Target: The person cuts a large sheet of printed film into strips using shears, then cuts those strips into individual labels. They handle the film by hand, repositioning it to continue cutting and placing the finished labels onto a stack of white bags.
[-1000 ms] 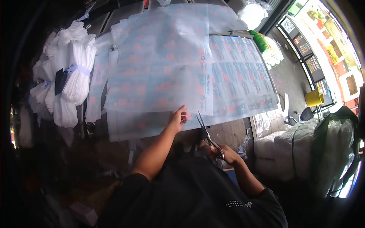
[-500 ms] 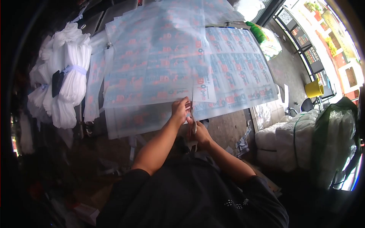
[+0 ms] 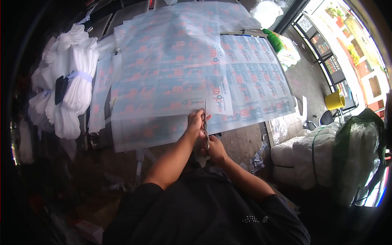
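Observation:
A translucent plastic sheet (image 3: 163, 87) with rows of blue and red print lies on top of other sheets, its near edge toward me. My left hand (image 3: 196, 123) is closed at that near edge, with thumb and fingers pinching the sheet. My right hand (image 3: 216, 149) is wrapped around the handles of a pair of scissors (image 3: 206, 136). The blades point away from me, right beside my left fingers at the sheet's edge. Part of the handles is hidden by my right hand. Another printed sheet (image 3: 257, 81) lies underneath, reaching out to the right.
Bundles of white plastic (image 3: 77, 96) tied with a pale band stand at left. To the right are a large wrapped white bale (image 3: 302, 153), a yellow bucket (image 3: 335, 99) and a green-and-white sack (image 3: 281, 47). Scraps (image 3: 258, 157) litter the floor.
The sheets look slightly shifted as the view moves a little. My left hand has tilted more upright along the scissors, and both hands remain close together at the sheet's near edge.

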A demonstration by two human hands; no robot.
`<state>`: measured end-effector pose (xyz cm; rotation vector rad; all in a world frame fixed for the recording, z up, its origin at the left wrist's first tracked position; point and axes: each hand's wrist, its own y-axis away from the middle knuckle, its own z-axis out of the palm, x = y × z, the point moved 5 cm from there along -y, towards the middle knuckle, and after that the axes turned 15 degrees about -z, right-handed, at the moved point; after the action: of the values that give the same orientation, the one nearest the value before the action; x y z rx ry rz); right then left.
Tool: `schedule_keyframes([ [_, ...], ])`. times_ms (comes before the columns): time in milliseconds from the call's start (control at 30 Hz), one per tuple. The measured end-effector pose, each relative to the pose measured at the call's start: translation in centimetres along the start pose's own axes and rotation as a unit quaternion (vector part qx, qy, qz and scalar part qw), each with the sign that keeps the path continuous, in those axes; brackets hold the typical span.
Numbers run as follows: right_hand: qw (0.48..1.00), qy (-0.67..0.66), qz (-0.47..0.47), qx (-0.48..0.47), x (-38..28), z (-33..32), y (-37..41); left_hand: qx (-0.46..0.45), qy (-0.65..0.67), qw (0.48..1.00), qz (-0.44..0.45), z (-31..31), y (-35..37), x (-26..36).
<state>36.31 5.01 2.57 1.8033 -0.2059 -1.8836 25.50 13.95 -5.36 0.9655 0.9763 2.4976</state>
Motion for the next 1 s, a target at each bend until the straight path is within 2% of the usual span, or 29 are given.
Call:
schedule_keyframes([
  [100,1.0,0.023,-0.012,0.001,0.3,-0.1,-0.3,0.021,0.001,1.0,-0.02,-0.1,0.2,-0.5],
  [167,0.998,0.061,-0.022,0.012,0.1,-0.3,-0.1,-0.017,0.036,0.999,0.018,0.2,0.2,-0.4],
  [400,0.998,0.039,-0.045,0.006,0.3,-0.3,-0.5,-0.019,0.028,0.999,-0.021,-0.2,0.3,-1.1],
  [500,0.998,0.046,-0.035,0.007,0.0,-0.7,-1.6,-0.021,0.083,0.996,-0.016,-0.8,0.7,-1.8],
  [567,0.999,0.017,-0.023,0.017,-0.5,-1.0,-2.3,-0.086,0.011,0.996,-0.03,-0.8,1.4,-2.0],
  [700,0.998,0.039,-0.04,0.016,-1.7,-1.4,-3.4,-0.104,0.05,0.993,-0.039,-0.1,3.3,-1.9],
  [800,0.998,0.047,-0.049,0.01,-2.2,-1.2,-3.9,-0.142,0.063,0.987,-0.039,-2.3,0.9,-2.7],
  [833,0.998,0.039,-0.055,0.005,-2.4,-1.0,-4.1,-0.141,0.063,0.987,-0.035,-2.4,1.1,-2.7],
  [900,0.997,0.006,-0.071,0.003,-1.4,-1.1,-5.6,-0.057,0.077,0.994,-0.055,-0.8,4.5,-1.6],
  [1000,0.997,-0.026,-0.077,0.004,-1.2,-0.8,-6.9,-0.076,0.069,0.995,0.003,-1.4,4.1,-1.7],
])
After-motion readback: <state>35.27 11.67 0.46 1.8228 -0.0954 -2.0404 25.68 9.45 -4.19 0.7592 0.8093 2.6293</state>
